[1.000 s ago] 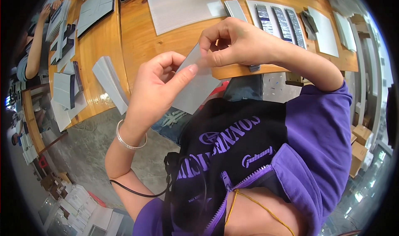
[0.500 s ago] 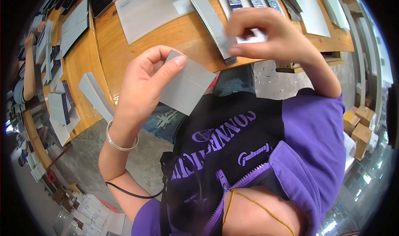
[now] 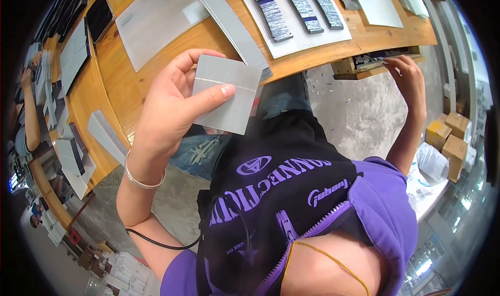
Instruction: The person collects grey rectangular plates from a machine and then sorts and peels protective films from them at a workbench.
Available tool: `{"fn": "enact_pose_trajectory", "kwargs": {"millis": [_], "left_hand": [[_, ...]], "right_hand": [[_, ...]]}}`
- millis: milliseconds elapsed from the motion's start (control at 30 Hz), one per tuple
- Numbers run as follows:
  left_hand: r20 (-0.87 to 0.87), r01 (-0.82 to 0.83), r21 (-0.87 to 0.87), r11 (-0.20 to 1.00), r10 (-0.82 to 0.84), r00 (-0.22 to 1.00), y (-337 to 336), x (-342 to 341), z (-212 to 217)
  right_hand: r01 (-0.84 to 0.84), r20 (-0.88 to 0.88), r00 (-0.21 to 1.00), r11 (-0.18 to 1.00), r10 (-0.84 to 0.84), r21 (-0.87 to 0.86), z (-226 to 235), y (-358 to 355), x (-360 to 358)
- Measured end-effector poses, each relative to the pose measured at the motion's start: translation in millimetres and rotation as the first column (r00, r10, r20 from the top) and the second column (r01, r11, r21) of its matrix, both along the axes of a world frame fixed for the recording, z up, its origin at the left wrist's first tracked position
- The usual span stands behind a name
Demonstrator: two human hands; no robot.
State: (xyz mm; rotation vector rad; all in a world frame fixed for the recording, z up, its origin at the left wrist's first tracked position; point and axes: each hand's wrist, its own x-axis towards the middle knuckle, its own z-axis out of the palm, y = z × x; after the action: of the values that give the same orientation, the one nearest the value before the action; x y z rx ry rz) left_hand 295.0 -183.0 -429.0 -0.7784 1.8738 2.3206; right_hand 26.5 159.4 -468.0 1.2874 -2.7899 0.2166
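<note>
My left hand [image 3: 174, 95] is closed on a flat grey square card [image 3: 229, 106], thumb across its face and fingers behind. A pale crease line runs across the card near its upper part. Away to the right, my right hand [image 3: 409, 79] hangs at the open wooden drawer [image 3: 359, 73] under the table edge. Its fingers are slightly bent and apart, and I see nothing held in them. Beyond the card a long stack of grey strips [image 3: 229, 22] lies slanted on the table, its near end at the table's edge.
On the wooden table [image 3: 112, 95] are a translucent ribbed sheet [image 3: 151, 27], a white ribbed board [image 3: 333, 38] bearing three dark streaked bars, and a black tablet [image 3: 99, 17]. More grey strips [image 3: 107, 134] lie at left. Another person's arm [image 3: 31, 108] shows far left. Cardboard boxes [image 3: 455, 150] stand at right.
My right hand has moved from over the grey strips out to the drawer at the right, and its fingers have loosened. The card in my left hand has turned more upright, its crease facing me.
</note>
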Motion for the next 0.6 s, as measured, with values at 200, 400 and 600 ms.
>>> {"fn": "enact_pose_trajectory", "kwargs": {"millis": [200, 400, 600], "left_hand": [[-0.014, -0.025, -0.005, 1.0, 0.025, 1.0, 8.7, -6.9, 3.3], [-0.032, -0.062, 0.041, 0.997, 0.063, 0.998, 12.4, -4.3, 3.7], [-0.085, -0.062, -0.066, 0.996, 0.056, 0.995, 16.5, 3.3, 1.8]], "right_hand": [[0.139, 0.275, 0.961, 0.897, -0.021, -0.419, 16.5, -40.5, 35.6], [0.112, 0.833, 0.305, 0.852, 0.461, -0.512, 16.5, -129.2, 110.1], [0.256, 0.805, 0.103, 0.766, 0.585, -0.59, 11.8, -173.5, 136.6]]}}
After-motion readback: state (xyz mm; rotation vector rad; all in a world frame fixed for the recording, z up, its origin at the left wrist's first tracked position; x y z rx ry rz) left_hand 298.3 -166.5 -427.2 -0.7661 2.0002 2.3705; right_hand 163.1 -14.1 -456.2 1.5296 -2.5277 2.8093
